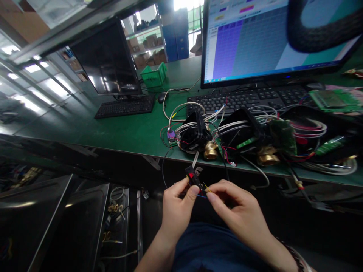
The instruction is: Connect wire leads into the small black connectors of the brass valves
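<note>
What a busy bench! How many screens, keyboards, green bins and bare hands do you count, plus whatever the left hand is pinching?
Black-framed flat monitors: 2
Black rectangular keyboards: 2
Green plastic bin: 1
Bare hands, left hand and right hand: 2
Small black plastic piece: 1
Total: 8

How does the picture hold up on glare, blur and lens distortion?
Head view: bright windows blow out at the top; pale reflections streak the left side; the dark monitor catches glints; the area under the green bench sinks into shadow; fine wires at the fingertips look soft; wide-angle stretching tilts both monitors.
</note>
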`<state>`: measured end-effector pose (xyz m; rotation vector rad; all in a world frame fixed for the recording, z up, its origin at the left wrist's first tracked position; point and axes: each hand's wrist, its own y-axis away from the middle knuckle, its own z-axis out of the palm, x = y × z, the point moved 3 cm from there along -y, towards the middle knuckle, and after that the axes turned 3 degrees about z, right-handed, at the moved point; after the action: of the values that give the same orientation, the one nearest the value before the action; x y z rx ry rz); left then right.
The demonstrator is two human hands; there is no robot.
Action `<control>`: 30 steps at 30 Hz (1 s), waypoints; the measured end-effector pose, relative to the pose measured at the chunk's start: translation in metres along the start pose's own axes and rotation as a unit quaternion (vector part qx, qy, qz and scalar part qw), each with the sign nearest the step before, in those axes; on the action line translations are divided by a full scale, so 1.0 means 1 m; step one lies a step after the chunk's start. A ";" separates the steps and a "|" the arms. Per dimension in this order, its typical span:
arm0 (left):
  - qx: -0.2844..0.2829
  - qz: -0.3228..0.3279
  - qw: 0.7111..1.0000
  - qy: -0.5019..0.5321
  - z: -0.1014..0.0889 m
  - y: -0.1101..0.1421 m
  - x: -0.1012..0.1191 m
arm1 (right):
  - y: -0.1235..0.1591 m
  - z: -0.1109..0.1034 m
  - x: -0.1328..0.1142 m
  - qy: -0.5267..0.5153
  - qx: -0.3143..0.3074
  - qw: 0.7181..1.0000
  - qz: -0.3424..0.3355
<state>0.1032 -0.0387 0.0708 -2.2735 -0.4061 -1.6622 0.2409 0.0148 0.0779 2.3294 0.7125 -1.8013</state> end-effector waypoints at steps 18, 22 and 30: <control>0.035 -0.036 0.998 0.031 0.004 0.000 0.002 | 0.001 -0.003 -0.010 0.062 0.040 0.991 -0.110; 0.052 0.032 0.995 -0.073 0.004 0.003 0.006 | -0.001 -0.001 -0.007 0.067 0.041 0.993 -0.092; 0.054 0.103 0.984 -0.134 0.004 0.005 0.009 | -0.002 0.000 -0.004 0.077 0.034 0.994 -0.075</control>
<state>0.1113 -0.0413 0.0782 -2.3729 -0.2978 -1.2108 0.2393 0.0155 0.0818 2.5443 0.8832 -1.7442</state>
